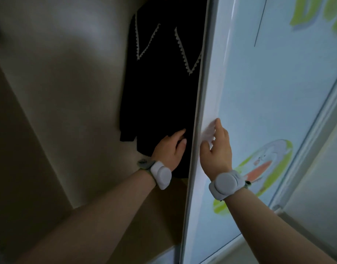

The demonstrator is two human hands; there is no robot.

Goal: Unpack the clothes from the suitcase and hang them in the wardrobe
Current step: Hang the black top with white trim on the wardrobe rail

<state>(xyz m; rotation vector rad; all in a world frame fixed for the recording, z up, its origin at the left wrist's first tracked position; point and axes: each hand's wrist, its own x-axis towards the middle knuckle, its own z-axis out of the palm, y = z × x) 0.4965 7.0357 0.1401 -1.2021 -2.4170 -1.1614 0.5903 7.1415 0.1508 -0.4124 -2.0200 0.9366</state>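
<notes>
A black garment [160,88] with white zigzag trim hangs inside the dim wardrobe [68,82]. My left hand [169,149] reaches into the wardrobe and touches the garment's lower part with straight fingers. Just to the right, my right hand [215,147] rests on the glossy front of the wardrobe's sliding door [259,92], near the door's left edge, with the fingers extended. Both wrists wear a white band. The suitcase is not in view.
The sliding door carries a pale blue print with green letters and a cartoon figure [263,164]. The wardrobe's pale inner walls and a brownish floor [154,216] lie to the left and below. A white frame strip [312,149] runs along the door's right side.
</notes>
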